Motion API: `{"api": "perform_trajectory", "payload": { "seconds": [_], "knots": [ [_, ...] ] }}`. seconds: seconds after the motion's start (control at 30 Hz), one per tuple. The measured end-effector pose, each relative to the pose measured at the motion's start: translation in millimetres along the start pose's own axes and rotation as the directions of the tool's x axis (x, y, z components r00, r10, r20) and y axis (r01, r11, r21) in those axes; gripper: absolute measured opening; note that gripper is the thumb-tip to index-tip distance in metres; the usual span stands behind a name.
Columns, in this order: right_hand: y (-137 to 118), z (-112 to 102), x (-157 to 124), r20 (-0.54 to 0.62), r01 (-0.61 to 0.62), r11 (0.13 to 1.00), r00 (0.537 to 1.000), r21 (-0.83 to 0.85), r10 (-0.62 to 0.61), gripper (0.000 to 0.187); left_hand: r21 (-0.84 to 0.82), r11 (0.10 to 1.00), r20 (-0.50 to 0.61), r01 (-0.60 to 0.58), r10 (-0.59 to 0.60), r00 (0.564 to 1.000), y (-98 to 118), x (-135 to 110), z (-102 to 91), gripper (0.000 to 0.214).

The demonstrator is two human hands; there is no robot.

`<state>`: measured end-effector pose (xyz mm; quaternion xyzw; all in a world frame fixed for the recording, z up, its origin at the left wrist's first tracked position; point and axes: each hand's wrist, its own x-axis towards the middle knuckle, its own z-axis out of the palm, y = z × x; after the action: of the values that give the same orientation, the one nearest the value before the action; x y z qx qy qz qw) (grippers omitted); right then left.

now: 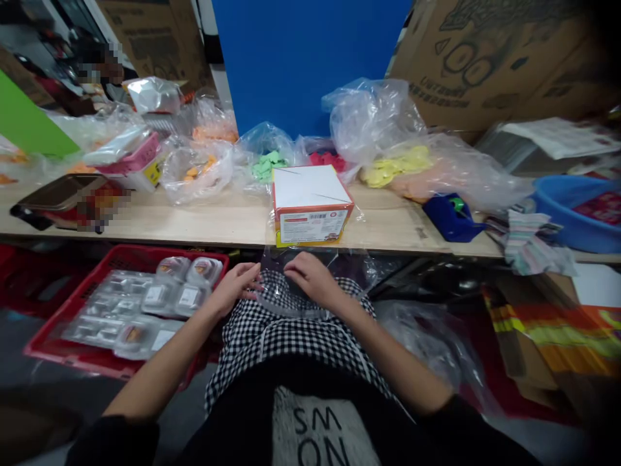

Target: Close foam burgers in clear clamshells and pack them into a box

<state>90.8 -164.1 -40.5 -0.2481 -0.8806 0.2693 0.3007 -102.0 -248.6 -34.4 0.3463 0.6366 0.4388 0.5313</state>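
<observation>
A white-topped carton [313, 188] with orange and yellow printed sides stands at the table's front edge. Clear film of a plastic bag [295, 312] surrounds it and hangs down over my lap. At the bag's left edge is my left hand [240, 283], its fingers stretched out and slightly apart, with nothing visible in them. My right hand [313, 277] lies over the bag just below the carton, its fingers curled together on the film. Its fingertips are partly hidden.
Bags of green pieces [269, 165], red pieces [326, 160] and yellow pieces [398, 167] line the table [213, 223]. A blue tape dispenser [453, 219] and blue basin [577, 213] are right. A red crate [114, 259] of clear plastic packs sits lower left.
</observation>
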Motion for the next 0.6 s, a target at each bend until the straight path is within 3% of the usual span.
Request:
{"api": "perform_trajectory", "payload": {
  "seconds": [0.1,0.2,0.3,0.47,0.6],
  "knots": [
    [-5.4,38.5,0.2,0.070,-0.025,0.997,0.997,0.079,0.020,0.010,-0.103,0.986,0.086,0.132,-0.124,0.989,-0.3,6.5,7.8,0.033],
    [-16.0,56.7,-4.3,0.088,-0.034,0.994,0.996,0.107,0.025,0.012,-0.166,0.976,0.076,0.143,-0.132,0.988,-5.7,5.1,9.4,0.023],
    [-27.3,60.8,-6.2,0.106,-0.041,0.996,0.994,0.074,0.033,0.014,-0.182,0.974,0.050,0.136,-0.129,0.990,-8.1,1.5,11.2,0.020],
    [-39.5,61.1,-5.8,0.152,-0.096,0.995,0.984,-0.023,0.098,0.016,-0.143,0.984,0.017,0.102,-0.101,0.995,-5.3,-2.2,16.9,0.036],
    [-41.5,61.7,-8.6,0.168,-0.153,0.988,0.974,0.002,0.150,0.015,-0.091,0.995,0.007,0.044,-0.044,0.999,-6.9,-2.7,20.0,0.033]
  ]
}}
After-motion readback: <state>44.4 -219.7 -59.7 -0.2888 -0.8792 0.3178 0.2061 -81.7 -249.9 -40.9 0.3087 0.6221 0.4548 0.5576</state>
